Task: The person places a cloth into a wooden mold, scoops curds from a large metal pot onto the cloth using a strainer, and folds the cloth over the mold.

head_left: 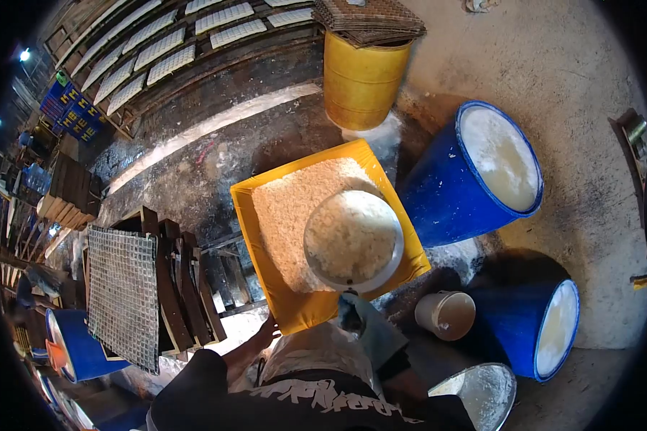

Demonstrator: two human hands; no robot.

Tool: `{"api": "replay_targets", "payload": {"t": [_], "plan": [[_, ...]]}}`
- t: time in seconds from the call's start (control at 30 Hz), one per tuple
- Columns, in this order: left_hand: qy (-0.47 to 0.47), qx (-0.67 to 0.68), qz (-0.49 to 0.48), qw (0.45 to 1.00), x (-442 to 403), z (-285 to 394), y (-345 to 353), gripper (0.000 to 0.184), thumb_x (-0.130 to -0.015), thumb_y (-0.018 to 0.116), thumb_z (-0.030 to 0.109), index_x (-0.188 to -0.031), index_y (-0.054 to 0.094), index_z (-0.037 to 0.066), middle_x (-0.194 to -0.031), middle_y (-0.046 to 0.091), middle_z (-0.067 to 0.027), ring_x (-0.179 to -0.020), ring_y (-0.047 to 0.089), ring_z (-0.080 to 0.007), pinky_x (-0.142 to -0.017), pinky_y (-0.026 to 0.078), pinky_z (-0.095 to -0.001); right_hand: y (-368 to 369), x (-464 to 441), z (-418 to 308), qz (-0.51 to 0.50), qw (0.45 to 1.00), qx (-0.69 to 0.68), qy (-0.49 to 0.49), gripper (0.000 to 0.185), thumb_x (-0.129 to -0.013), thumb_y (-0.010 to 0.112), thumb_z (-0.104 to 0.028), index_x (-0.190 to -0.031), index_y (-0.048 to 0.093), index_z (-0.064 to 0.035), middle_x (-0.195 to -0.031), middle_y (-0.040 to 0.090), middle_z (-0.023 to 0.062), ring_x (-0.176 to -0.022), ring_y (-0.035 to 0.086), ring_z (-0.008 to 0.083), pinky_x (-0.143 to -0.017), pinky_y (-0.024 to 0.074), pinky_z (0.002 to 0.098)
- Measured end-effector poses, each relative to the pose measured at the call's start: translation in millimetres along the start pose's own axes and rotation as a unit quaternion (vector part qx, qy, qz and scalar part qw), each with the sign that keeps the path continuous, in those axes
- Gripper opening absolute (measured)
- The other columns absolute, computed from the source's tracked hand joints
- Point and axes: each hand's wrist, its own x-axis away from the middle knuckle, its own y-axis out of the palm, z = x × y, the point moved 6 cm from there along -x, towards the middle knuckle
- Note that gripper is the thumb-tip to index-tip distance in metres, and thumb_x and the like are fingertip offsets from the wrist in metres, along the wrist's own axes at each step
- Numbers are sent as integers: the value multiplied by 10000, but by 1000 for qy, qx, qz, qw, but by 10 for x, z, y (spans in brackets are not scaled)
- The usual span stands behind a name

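Note:
A round metal pan (354, 241) with a pale, crumbly mass in it is over the right part of a square tray lined with yellow sheeting (295, 316). Pale, grainy material (280, 223) covers much of the tray. My right hand (352, 314), mostly hidden by a grey-green glove or cloth, is closed at the pan's dark handle on the near side. At the tray's near left corner is my left hand (267, 332), its fingers apart and holding nothing I can see. Whether they touch the tray I cannot tell.
Blue barrels (438, 183) with whitish contents stand to the right, beside a white bucket (449, 316) and a large metal bowl (482, 391). Wooden frames with mesh (126, 294) stand left. A yellow barrel (363, 82) bears stacked mesh panels. White slabs (171, 65) lie on racks behind.

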Motion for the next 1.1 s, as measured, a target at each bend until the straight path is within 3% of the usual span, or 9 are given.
{"api": "replay_targets", "payload": {"t": [0.1, 0.27, 0.37, 0.53, 0.57, 0.63, 0.8, 1.0, 1.1], "plan": [[4, 6, 4, 1000, -4, -18, -31, 691, -916, 409, 742, -1392, 462, 244, -1313, 560, -9, -1203, 515, -237, -958, 394, -501, 247, -272, -105, -209, 964, -128, 99, 280, -961, 593, -293, -723, 536, -157, -524, 504, 11, -376, 479, 195, -360, 385, 351], [12, 4, 14, 1000, 10, 15, -51, 661, -920, 435, 721, -1391, 456, 257, -1299, 566, -3, -1199, 524, -239, -944, 404, -503, -534, -839, -719, 184, 961, -4, -206, 187, -890, 656, -219, -757, 566, -123, -585, 529, 16, -405, 490, 192, -377, 386, 379], [15, -16, 25, 999, -11, -12, -62, 645, -922, 450, 708, -1391, 452, 265, -1291, 569, 1, -1197, 530, -240, -935, 410, -505, -1251, -449, -1388, 418, 739, 68, -524, 271, -849, 704, -254, -961, 596, -32, -787, 633, 78, -709, 639, 274, -674, 526, 389], [-11, -149, 3, 989, -17, -164, -326, 574, -943, 513, 603, -1410, 417, 283, -1286, 571, 14, -1122, 594, -253, -878, 440, -501, -1887, 1674, -1389, 481, 642, -74, -592, 411, -808, 769, -193, -1099, 532, -26, -951, 598, 58, -812, 559, 161, -740, 506, 348], [-31, -188, -25, 981, 11, -207, -361, 511, -963, 482, 562, -1384, 428, 277, -1322, 557, 18, -1121, 599, -258, -863, 426, -504, -2010, 2047, -1171, 416, 667, -181, -592, 285, -845, 730, -108, -1026, 513, -74, -786, 563, 5, -583, 515, 84, -509, 474, 283], [-173, -151, -181, 956, 46, -237, -311, 488, -978, 514, 477, -1357, 434, 180, -1277, 556, -61, -1026, 649, -263, -720, 514, -464, -2972, 2079, -451, 484, 615, -198, -590, 260, -833, 721, -105, -995, 518, -112, -737, 536, -4, -531, 522, 111, -492, 460, 296], [-254, -408, -119, 869, 163, -263, 215, 432, -991, 502, 436, -1299, 484, 133, -1193, 595, -83, -1008, 654, -247, -663, 530, -427, -4158, 2651, 1944, 395, 725, -419, -378, 225, -853, 685, -183, -992, 545, -75, -723, 546, 42, -516, 522, 148, -463, 447, 315], [-267, -558, -130, 775, 342, -437, 1477, 385, -1007, 488, 387, -1229, 545, 77, -1093, 641, -111, -987, 660, -227, -595, 548, -382, -5912, 2223, 5247, 564, 607, -527, -190, 184, -868, 682, -185, -834, 536, -78, -644, 563, 46, -473, 541, 167, -379, 458, 356], [-12, -772, -239, 590, 733, -436, 2443, 502, -970, 540, 503, -1303, 532, 126, -1173, 660, -109, -1037, 654, -254, -850, 504, -459, -6928, 1748, 6963, 730, 580, -362, -2, 440, -850, 680, -325, -1145, 549, -25, -1006, 678, 251, -976, 651, 461, -846, 507, 527]]}}
